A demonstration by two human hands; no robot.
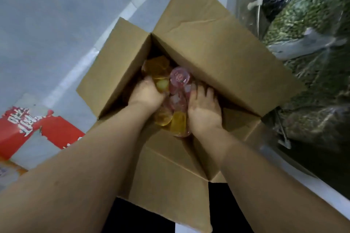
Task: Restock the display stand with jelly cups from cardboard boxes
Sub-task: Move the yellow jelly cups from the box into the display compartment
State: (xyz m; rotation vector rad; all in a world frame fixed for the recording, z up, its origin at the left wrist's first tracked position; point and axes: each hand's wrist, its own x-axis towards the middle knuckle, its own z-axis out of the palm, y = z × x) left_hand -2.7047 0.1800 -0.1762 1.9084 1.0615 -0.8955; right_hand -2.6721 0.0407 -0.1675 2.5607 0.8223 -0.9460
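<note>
Far to the left of the grip, a red carton with white lettering [22, 126] lies on the pale floor [47, 34], partly cut off by the frame edge. Nearer, the left flap of the open cardboard box [217, 53] stands up just beside the left hand [146, 91]. That hand reaches down into the box, fingers curled round the left side of a clear bundle of jelly cups [176, 100]. The bundle sits between the two hands, inside the box: yellow cups at its near and far ends, pink ones through the middle, one pink cup showing its round end upward. The right hand [203, 111] presses against the bundle's right side, fingers spread and bent over it, so the grip is closed on the cups from both sides. Whether the bundle rests on the box bottom cannot be told. Well to the right, beyond the box's long flap, clear bags of green and dark goods [310, 19] are stacked.
</note>
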